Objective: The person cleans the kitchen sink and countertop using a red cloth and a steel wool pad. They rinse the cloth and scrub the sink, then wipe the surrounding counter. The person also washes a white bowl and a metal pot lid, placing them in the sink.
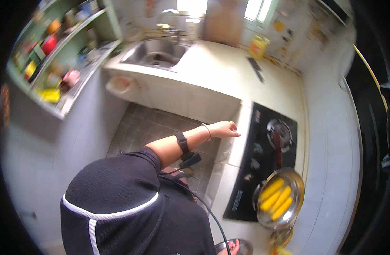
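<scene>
My left hand (227, 128) reaches over the front edge of the counter beside the black cooktop (246, 191). Its fingers are loosely bent and apart, with nothing visible in them. At the lower edge of the view, my right hand (233, 247) is closed on the rim of a round metal bowl (246, 246), which is partly cut off. Between the bowl and the far burner (279, 129), a shiny frying pan (300, 187) stands on the near end of the cooktop. Several yellow pieces, probably corn cobs (276, 199), lie in it. Its dark red handle (278, 148) points across the far burner.
A steel sink (154, 53) with a tap is set into the white counter (216, 72). A knife (255, 69) and a yellow bottle (258, 46) are at the back right. Crowded shelves (69, 40) hang at the left. A black cable (212, 212) runs past my body.
</scene>
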